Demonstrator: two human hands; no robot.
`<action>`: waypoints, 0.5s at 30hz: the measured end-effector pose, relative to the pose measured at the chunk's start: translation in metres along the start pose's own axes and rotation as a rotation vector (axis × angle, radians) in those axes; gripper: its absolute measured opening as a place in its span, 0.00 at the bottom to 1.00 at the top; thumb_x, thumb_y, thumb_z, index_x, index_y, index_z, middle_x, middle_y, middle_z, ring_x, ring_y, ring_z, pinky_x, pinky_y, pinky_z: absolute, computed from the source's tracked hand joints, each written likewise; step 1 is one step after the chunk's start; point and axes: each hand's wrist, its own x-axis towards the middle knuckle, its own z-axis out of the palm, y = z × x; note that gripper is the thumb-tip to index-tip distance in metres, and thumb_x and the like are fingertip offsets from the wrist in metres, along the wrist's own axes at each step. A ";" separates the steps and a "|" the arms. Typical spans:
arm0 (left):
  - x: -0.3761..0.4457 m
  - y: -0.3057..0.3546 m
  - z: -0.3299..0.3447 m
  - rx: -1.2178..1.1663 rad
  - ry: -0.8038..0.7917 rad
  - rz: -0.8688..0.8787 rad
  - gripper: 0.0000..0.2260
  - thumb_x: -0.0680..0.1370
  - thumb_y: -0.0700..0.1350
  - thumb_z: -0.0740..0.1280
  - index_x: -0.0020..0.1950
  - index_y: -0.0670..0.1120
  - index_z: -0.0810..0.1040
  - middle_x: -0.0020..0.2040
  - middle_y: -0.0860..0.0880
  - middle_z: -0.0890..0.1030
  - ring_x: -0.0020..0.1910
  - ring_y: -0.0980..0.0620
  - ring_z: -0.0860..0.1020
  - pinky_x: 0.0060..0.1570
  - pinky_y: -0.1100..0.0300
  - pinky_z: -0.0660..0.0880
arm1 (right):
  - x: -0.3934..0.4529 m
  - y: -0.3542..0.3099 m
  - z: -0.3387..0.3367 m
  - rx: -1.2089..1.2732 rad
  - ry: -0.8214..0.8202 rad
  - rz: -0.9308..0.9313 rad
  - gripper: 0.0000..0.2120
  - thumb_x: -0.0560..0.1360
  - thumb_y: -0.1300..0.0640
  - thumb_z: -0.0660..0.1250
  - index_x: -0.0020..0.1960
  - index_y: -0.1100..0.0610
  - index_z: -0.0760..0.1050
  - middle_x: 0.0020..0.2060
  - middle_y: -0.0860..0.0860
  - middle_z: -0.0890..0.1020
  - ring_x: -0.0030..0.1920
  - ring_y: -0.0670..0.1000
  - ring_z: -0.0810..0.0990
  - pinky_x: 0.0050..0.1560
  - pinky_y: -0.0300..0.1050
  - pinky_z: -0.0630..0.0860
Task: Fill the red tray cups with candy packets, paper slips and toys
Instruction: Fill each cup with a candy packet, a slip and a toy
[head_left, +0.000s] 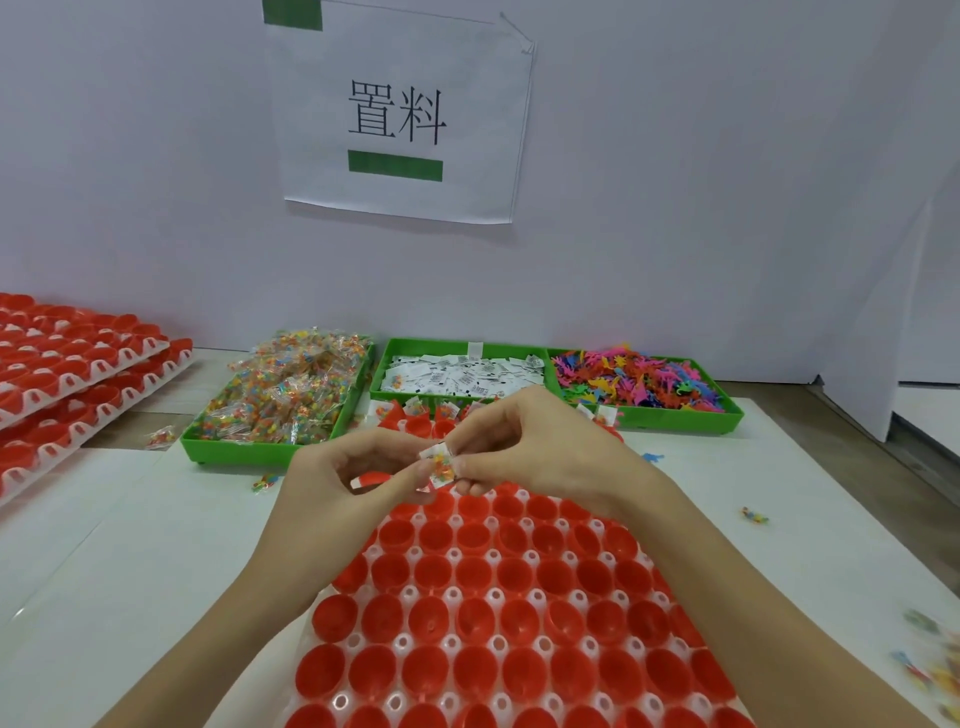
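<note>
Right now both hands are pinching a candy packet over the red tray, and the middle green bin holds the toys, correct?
Not quite. The head view shows the middle green bin holds paper slips; the toys fill the right bin. Both hands, left and right, do pinch a candy packet over the red tray.

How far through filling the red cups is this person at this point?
Early. Only the far row of the red tray shows slips and packets standing in cups. Both hands, left hand and right hand, pinch a candy packet with paper slip above it. The near rows look empty, and more trays wait stacked.
</note>
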 end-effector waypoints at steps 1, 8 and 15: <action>0.000 -0.001 0.000 0.011 0.003 -0.004 0.05 0.74 0.45 0.78 0.48 0.51 0.88 0.46 0.48 0.87 0.45 0.49 0.86 0.44 0.53 0.85 | 0.000 -0.001 -0.001 0.006 0.002 -0.002 0.06 0.77 0.61 0.73 0.53 0.56 0.86 0.40 0.55 0.88 0.43 0.54 0.88 0.51 0.43 0.84; 0.000 -0.002 -0.002 -0.002 0.007 -0.011 0.02 0.75 0.44 0.75 0.48 0.50 0.86 0.45 0.48 0.87 0.46 0.47 0.86 0.52 0.58 0.82 | 0.008 0.018 -0.045 -0.058 0.277 0.040 0.07 0.81 0.63 0.67 0.54 0.61 0.84 0.43 0.55 0.88 0.44 0.51 0.87 0.43 0.38 0.82; 0.001 0.000 -0.002 -0.045 0.022 0.006 0.04 0.76 0.39 0.74 0.47 0.48 0.85 0.44 0.46 0.87 0.44 0.46 0.87 0.48 0.61 0.82 | 0.033 0.111 -0.133 -0.155 0.833 0.337 0.10 0.81 0.62 0.67 0.56 0.66 0.83 0.44 0.59 0.86 0.44 0.54 0.85 0.53 0.51 0.83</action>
